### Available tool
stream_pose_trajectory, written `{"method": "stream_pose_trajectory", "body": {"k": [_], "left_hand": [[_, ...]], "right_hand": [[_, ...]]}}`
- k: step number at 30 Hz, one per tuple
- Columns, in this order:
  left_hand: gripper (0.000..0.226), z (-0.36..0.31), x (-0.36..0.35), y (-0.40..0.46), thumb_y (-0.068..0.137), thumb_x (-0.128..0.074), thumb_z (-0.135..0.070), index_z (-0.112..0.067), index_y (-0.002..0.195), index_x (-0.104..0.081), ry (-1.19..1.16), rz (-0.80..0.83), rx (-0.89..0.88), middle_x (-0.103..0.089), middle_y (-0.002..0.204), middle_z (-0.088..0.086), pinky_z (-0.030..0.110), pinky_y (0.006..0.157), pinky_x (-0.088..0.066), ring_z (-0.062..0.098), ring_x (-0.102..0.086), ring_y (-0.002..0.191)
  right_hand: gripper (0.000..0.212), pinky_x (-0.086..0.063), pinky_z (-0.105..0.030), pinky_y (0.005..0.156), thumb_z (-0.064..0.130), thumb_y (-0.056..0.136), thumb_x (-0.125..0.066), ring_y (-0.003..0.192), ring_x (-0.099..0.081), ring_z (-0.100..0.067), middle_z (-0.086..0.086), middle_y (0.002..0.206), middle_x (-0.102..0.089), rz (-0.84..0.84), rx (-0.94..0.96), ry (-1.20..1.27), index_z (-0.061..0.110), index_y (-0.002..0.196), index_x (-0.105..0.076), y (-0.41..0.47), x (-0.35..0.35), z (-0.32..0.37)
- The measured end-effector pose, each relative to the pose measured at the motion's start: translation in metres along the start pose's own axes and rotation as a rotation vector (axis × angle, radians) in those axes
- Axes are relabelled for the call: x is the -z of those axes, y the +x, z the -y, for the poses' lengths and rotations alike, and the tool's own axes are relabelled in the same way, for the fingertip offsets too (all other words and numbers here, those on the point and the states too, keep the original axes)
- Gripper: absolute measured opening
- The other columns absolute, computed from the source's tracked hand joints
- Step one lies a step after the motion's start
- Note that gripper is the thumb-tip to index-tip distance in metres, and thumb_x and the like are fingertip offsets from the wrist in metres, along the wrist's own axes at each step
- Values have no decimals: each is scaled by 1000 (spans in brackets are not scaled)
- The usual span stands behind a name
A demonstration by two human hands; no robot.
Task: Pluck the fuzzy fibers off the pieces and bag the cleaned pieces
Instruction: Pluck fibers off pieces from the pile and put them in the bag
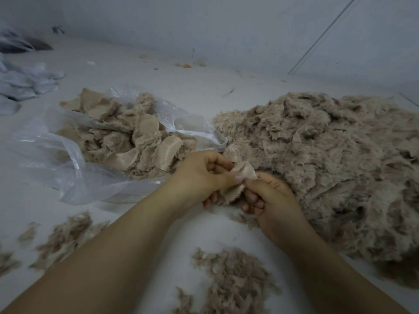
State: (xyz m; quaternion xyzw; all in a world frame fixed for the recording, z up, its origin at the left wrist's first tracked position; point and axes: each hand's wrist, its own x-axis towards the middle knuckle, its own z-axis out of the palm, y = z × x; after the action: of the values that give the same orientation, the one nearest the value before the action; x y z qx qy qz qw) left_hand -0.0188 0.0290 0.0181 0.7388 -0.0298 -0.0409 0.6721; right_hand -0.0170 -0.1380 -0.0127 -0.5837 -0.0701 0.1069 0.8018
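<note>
Between my two hands is one small beige fabric piece (243, 175), smooth backing up, fuzzy edge hanging below. My left hand (201, 175) pinches its left side with thumb and fingers. My right hand (272, 200) pinches its right edge, fingers curled under. A clear plastic bag (68, 159) lies open at the left, holding several beige pieces (127, 137). A large heap of fuzzy beige pieces (328, 159) fills the right side, just behind my right hand.
Tufts of plucked fibers (235, 279) lie on the white table (204, 87) in front of me, with more fiber tufts (65, 234) at the lower left. Pale grey cloth (20, 82) sits at the far left. A wall (226, 26) runs along the back.
</note>
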Motion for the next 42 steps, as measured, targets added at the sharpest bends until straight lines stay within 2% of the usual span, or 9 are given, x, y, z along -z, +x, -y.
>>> {"method": "stream_pose_trajectory", "body": {"k": [5,10,18,21,27,31,36,39,42], "left_hand": [[18,1,-6,2,90,-65,-2,-6,73,-65,-92,-70,23,-59,50,8,20,33,-37,17,-49,36],[14,-2,-11,-2,90,-66,-4,-2,76,-65,-86,-89,-35,-57,52,15,19,33,-35,17,-46,35],[10,-1,47,11,89,-62,-9,-11,79,-61,654,-805,-436,-57,67,4,35,54,-43,25,-54,62],[17,2,59,15,80,-57,3,-3,88,-71,1198,-663,-262,-60,88,14,38,64,-45,33,-56,87],[20,-5,47,7,78,-52,-4,-8,90,-68,1542,-561,-107,-64,94,10,38,71,-39,32,-51,102],[13,-10,25,3,66,-57,6,2,75,-65,1299,-606,-435,-57,82,18,39,58,-37,37,-53,83],[29,-1,-8,5,85,-56,-3,-15,103,-76,901,-45,-477,-57,120,12,42,77,-52,30,-60,98],[30,4,-9,10,85,-57,-16,-12,109,-73,944,-54,-421,-41,147,11,42,87,-52,32,-57,115],[46,2,-12,8,78,-47,-19,-4,115,-69,891,-140,-476,-58,131,9,35,92,-50,27,-59,114]], "right_hand": [[45,-41,-21,45,5,97,-50,45,-37,-9,3,50,-40,-49,-35,14,20,57,-65,3,0,-1],[16,-43,-21,46,23,85,-67,53,-47,-13,-6,59,-49,-26,-14,-78,10,80,-74,2,-2,-1],[22,-45,-19,47,11,96,-60,44,-45,-7,7,48,-47,-83,-27,-112,7,75,-66,2,-1,0],[19,-46,-19,48,12,96,-60,44,-45,-5,7,48,-45,-84,-28,-125,4,79,-63,2,-2,0],[19,-47,-20,48,12,96,-59,44,-45,-5,7,49,-45,-82,-34,-124,4,80,-63,2,-2,-1],[19,-47,-20,48,13,96,-60,44,-46,-5,7,49,-46,-77,-32,-136,7,79,-65,2,-2,-2],[23,-47,-19,49,11,96,-58,46,-49,-2,8,50,-52,-66,-23,-125,13,75,-67,2,-4,-1],[22,-48,-19,49,11,97,-58,46,-48,-1,9,49,-50,-55,-18,-126,11,77,-67,1,-4,-1],[28,-47,-18,49,11,97,-58,47,-49,-1,9,50,-52,-45,-5,-112,16,71,-69,1,-5,-1]]}}
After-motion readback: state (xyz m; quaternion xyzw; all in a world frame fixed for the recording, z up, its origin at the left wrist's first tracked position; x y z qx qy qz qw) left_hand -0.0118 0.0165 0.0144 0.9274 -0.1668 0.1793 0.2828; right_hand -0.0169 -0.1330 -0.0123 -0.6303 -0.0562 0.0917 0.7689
